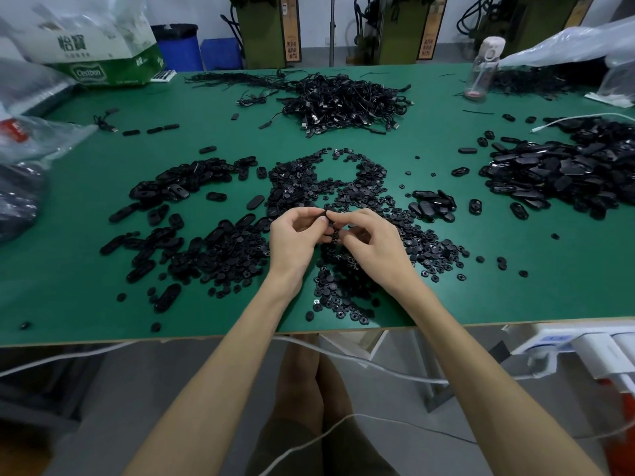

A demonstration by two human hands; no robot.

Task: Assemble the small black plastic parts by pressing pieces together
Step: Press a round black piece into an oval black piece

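Green covers the table [86, 207], and above its near middle the two hands meet over a spread of round black discs [347, 190]. The left hand [295, 235] has thumb and curled fingers closed round a small black part [328, 214], and the right hand [371, 242] pinches the same part from the other side with thumb and forefinger. The fingers hide most of the part, so I cannot tell its exact shape. Left of the discs lies a loose pile of oval shells [178, 187], and a bigger heap of dark oval pieces [556, 173] sits by the right edge. A tangle of black cables [343, 101] lies toward the far edge, at its middle. A clear water bottle [481, 67] stands upright near the far right corner, and a green and white carton [103, 63] sits at the far left corner. Below the near edge hangs a white cord [378, 367].
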